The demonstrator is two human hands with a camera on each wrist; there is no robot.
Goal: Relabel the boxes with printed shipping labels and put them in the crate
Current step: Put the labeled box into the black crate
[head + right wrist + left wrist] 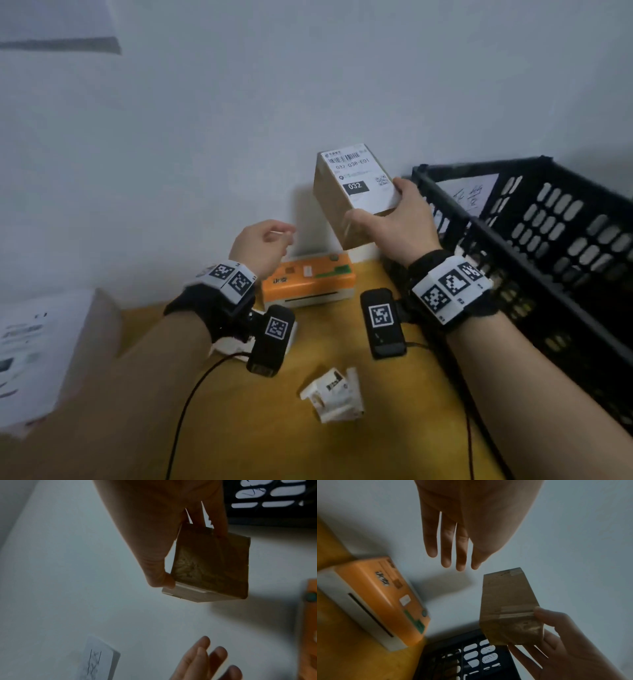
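A small brown cardboard box [334, 202] with a white shipping label [359, 180] marked 032 on top is held up in the air near the wall. My right hand [394, 222] grips its near end, thumb on one side and fingers on the other; the box [211, 566] and the same grip show in the right wrist view. The box [506, 605] hangs left of the black crate [534, 240]. My left hand [263, 243] hovers apart from the box, fingers [447, 545] relaxed and holding nothing.
An orange and white label printer [308, 277] sits against the wall on the yellow table [239, 428]. Crumpled label backing [335, 394] lies in front. A larger labelled box [41, 353] stands at the left. A sheet of paper [472, 195] lies inside the crate.
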